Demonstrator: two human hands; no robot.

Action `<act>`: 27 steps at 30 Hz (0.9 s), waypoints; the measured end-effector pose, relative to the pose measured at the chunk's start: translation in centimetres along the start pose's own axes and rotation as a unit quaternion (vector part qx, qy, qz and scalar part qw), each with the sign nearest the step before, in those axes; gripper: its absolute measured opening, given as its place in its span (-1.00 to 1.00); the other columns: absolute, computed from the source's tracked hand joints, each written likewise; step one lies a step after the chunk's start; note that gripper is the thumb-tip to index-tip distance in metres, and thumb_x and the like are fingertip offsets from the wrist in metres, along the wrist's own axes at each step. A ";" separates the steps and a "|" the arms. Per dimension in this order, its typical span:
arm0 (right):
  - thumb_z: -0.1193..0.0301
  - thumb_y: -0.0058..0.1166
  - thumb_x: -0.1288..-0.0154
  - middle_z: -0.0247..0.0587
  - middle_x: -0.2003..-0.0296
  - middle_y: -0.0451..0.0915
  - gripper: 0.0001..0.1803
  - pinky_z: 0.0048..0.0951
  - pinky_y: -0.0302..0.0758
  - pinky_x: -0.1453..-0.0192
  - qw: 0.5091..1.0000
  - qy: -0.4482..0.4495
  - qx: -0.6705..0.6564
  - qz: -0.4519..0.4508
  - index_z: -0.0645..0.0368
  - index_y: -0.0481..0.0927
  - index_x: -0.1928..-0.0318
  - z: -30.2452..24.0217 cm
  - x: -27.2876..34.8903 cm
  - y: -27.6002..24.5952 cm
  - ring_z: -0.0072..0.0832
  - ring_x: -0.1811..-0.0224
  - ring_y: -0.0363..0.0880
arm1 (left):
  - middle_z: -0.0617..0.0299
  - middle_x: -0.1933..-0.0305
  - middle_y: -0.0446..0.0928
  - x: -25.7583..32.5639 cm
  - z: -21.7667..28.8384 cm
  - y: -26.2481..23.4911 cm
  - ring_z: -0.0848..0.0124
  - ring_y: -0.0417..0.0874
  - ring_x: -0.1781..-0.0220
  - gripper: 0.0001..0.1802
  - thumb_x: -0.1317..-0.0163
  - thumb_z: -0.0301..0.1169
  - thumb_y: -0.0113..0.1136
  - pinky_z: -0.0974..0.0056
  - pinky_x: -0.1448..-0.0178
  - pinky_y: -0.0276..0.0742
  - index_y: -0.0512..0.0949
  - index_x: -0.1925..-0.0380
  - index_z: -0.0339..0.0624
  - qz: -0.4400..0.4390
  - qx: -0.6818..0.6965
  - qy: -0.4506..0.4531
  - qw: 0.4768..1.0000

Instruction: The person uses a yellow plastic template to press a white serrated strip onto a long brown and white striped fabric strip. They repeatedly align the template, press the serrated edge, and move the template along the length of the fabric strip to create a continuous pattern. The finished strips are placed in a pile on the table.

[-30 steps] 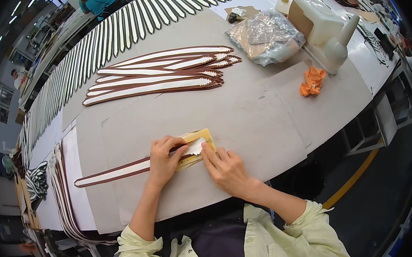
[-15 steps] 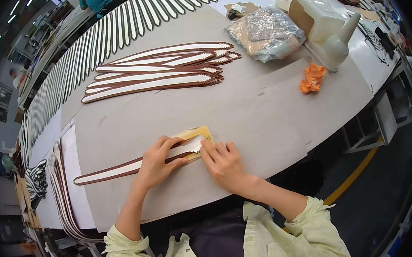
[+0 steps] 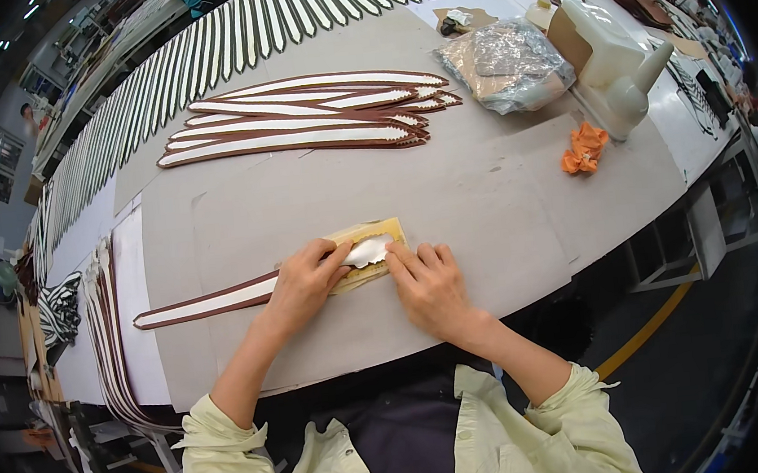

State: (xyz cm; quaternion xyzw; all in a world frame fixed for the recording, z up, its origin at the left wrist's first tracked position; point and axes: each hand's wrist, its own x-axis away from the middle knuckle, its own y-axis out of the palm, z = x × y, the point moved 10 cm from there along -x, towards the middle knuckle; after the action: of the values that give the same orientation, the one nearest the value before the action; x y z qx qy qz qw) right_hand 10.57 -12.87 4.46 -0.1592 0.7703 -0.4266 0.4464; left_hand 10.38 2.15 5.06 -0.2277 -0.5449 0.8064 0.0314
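Observation:
A long brown strap point(image 3: 209, 304) with a white middle band lies on the table in front of me, its pointed end to the left. Its right part passes under my left hand point(image 3: 302, 284), whose fingers are closed on it over a yellow rectangular pad point(image 3: 386, 229). A shiny white piece with a jagged lower edge point(image 3: 369, 253) lies on the pad between my hands; I cannot tell whether it joins the strap. My right hand point(image 3: 433, 290) pinches that white piece's right edge with thumb and forefinger, the other fingers curled. The fingers partly hide the pad.
Farther back lies a pile of similar brown-and-white straps point(image 3: 298, 140), behind it a long row of dark-edged white strips point(image 3: 227, 42). More straps point(image 3: 109, 341) hang over the left edge. A plastic-wrapped bundle point(image 3: 508, 63), white bottle point(image 3: 624, 98) and orange crumpled piece point(image 3: 584, 148) stand right.
The view has shifted slightly. More of the white piece shows between my hands, and the brown edging beside it is now covered by my left fingers. Both hands stay at the pad.

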 end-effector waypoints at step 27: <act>0.52 0.21 -0.29 -0.07 -0.06 0.57 -0.81 -0.13 0.38 -0.08 0.989 0.066 -0.122 0.047 0.30 0.70 0.10 1.8 -1.2 -0.6 -0.19 -0.01 0.51 | 0.23 0.16 0.69 -3.5 0.8 1.4 0.24 0.68 0.14 -0.76 -0.25 -0.49 0.43 0.18 0.15 0.65 0.81 0.07 -0.05 0.086 0.097 -0.045 0.991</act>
State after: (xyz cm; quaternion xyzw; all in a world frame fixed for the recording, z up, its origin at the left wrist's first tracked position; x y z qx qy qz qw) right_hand 12.64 -13.40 5.21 -0.1477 0.8511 -0.3177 0.3910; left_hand 13.45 -0.16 5.20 -0.2326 -0.4434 0.8647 -0.0405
